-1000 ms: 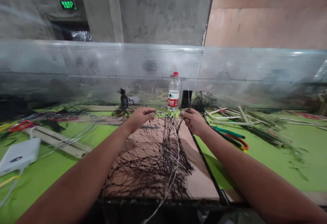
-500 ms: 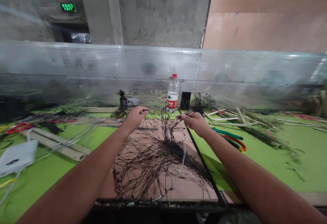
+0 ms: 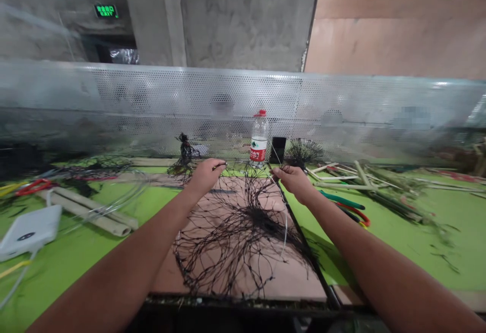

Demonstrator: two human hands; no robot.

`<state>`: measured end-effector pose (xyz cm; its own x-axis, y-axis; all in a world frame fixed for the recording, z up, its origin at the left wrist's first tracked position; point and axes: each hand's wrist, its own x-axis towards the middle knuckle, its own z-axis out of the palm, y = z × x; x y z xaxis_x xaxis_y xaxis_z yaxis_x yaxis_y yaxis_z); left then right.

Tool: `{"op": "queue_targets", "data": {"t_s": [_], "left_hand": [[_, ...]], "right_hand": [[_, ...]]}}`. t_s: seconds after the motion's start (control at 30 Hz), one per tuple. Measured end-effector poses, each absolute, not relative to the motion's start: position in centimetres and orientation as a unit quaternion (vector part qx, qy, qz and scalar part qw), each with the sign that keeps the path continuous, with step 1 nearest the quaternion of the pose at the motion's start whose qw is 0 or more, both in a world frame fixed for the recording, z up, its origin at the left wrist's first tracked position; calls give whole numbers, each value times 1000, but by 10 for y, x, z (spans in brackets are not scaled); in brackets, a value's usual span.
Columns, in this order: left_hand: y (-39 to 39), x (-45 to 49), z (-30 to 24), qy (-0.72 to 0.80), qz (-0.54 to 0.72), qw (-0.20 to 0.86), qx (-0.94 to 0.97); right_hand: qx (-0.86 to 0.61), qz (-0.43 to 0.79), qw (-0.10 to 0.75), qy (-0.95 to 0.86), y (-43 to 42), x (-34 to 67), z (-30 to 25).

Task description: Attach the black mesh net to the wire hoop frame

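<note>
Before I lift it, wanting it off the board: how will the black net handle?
The black net will probably hang floppy and light: its thin mesh slumps on the board. It seems apt to snag, strands bunched at its middle.

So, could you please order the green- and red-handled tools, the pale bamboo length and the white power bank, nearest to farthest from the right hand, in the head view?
1. Green- and red-handled tools: right of the right hand.
2. Pale bamboo length: left side.
3. White power bank: farther left.
</note>
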<state>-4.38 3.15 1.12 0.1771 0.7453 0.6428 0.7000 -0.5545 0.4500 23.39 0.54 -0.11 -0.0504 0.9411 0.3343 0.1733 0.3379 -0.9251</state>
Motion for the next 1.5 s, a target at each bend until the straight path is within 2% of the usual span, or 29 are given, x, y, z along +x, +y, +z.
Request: {"op": "queue_targets", "data": {"t_s": [0.17, 0.27, 0.43, 0.53, 0.67, 0.77, 1.0, 1.13, 1.27, 1.33, 1.5], "left_hand": [[24, -41, 13, 407, 420, 122, 802], [21, -40, 11, 333, 422, 222, 814], [16, -38, 8, 291, 404, 315, 808], [14, -37, 8, 294, 407, 320, 803], [12, -35, 9, 299, 404, 306, 808], [9, -33, 10, 306, 398, 301, 811], [3, -25, 10, 308, 388, 318, 808], [-5, -17, 8, 264, 359, 359, 820], [-9, -14, 7, 252, 337, 372, 827], [-8, -15, 7, 256, 340, 376, 823], [-4, -19, 8, 279, 352, 349, 822]], "right_hand": [[-351, 481, 549, -586, 4, 252, 5], [-294, 540, 492, -617, 0, 274, 8], [-301, 547, 503, -598, -5, 286, 15], [-345, 537, 540, -549, 6, 281, 14], [-474, 454, 598, -460, 26, 283, 6], [-459, 409, 609, -500, 25, 280, 4], [-402, 399, 486, -666, 0, 224, -4], [-281, 454, 450, -716, -6, 198, -13], [-248, 477, 371, -757, -13, 189, -13], [-265, 478, 364, -754, -14, 190, -13], [-307, 497, 425, -691, -7, 199, -18]]}}
